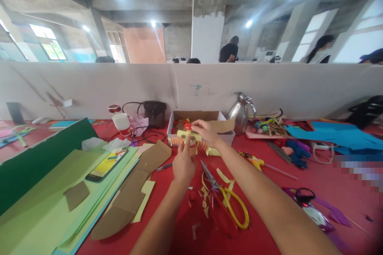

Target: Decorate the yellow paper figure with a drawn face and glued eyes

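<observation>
In front of the open box stands a small yellow paper figure [182,133] with pleated orange paper strips [177,141] at its sides and round brown spots on its front. My left hand [183,165] grips the figure's lower front between thumb and fingers. At the top, my right hand [206,131] pinches close to a small shiny red piece [187,126], its fingertips against it. How the red piece joins the figure is too small to tell. Below the hands lie scissors [229,201] with yellow handles, among yellow paper scraps [205,199].
Behind the figure is a white box [223,115], with a metal jug [239,113] beside it. Green sheets [74,171], a phone [107,164] and cut cardboard [128,195] lie left. A yellow glue gun [254,162], yarn [296,153] and blue sheets [335,137] are right.
</observation>
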Demonstrator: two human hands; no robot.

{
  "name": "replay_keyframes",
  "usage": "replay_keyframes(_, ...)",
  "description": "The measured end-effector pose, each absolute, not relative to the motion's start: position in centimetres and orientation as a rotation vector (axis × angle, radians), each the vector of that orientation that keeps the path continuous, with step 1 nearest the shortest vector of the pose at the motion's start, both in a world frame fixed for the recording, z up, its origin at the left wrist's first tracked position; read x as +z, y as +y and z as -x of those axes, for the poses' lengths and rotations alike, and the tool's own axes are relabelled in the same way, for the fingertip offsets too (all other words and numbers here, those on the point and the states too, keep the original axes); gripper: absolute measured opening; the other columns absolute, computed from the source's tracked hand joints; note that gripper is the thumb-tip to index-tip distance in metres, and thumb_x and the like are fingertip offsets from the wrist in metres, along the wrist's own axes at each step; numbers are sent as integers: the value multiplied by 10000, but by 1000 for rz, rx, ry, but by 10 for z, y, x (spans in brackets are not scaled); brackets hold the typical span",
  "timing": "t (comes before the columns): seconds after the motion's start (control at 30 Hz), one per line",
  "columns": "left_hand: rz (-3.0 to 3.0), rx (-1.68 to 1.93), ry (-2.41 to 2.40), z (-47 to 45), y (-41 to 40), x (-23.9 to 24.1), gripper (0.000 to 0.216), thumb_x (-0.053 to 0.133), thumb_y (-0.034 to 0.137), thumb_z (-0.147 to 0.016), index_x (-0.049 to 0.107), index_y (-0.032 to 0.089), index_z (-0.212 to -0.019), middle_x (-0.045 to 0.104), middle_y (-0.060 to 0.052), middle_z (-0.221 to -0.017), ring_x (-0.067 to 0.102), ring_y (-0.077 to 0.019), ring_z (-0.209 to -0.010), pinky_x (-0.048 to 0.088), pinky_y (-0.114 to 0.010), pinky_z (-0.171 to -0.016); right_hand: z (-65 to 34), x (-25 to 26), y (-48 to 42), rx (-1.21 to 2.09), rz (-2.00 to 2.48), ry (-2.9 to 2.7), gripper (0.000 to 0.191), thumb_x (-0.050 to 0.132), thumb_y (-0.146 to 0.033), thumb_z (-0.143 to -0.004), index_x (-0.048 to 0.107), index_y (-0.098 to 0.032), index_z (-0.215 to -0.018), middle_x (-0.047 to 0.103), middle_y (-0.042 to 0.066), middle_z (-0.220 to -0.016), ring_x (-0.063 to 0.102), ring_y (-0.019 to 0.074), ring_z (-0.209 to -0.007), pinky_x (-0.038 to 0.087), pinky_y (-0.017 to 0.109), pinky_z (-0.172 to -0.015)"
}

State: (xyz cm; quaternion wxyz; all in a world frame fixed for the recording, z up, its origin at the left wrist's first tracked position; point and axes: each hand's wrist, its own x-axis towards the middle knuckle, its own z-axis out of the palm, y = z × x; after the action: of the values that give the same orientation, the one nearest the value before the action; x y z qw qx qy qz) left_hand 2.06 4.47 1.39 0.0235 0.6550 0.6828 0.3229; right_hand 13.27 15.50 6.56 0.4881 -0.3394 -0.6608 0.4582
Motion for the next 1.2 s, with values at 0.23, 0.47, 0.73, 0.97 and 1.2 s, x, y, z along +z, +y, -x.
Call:
replay_keyframes(0.23,-1886,1111,2031,-8,40,-26,732,489,145,-866,253,296,-1542,569,-69,-1110,579,-126,-687,448,-233,-608,-133,64,156,1077,820,-1638,173,639,-369,-750,623,-205,-804,678,5,-799,617,175,-784,470,315,-756)
replay_keyframes(0.47,-1972,1069,2055,-4,43,-43,676,483,112,-854,387,336,-1486,442,-103,-1358,616,-136,-826,488,-231,-637,-136,63,157,986,820,-1684,175,636,-373,-762,624,-207,-818,670,9,-825,624,181,-810,481,323,-773)
replay_keyframes(0.73,-2047,836,2169,-9,41,-41,715,493,113,-859,359,439,-1480,357,-88,-1460,644,-164,-871,485,-230,-561,-135,60,158,838,807,-1766,154,611,-357,-790,630,-216,-850,680,19,-892,627,193,-899,477,351,-862)
replay_keyframes(0.97,-2065,850,2152,-8,42,-41,733,483,91,-845,344,390,-1500,362,-105,-1456,648,-168,-887,512,-242,-605,-138,62,150,769,817,-1811,145,578,-345,-813,626,-211,-839,678,38,-911,621,205,-914,473,352,-830)
replay_keyframes(1.2,-2083,879,2144,-8,42,-44,763,494,86,-838,313,404,-1508,372,-101,-1441,650,-160,-857,529,-251,-622,-145,52,145,756,845,-1856,159,635,-311,-796,632,-221,-926,691,37,-986,639,206,-962,479,353,-871)
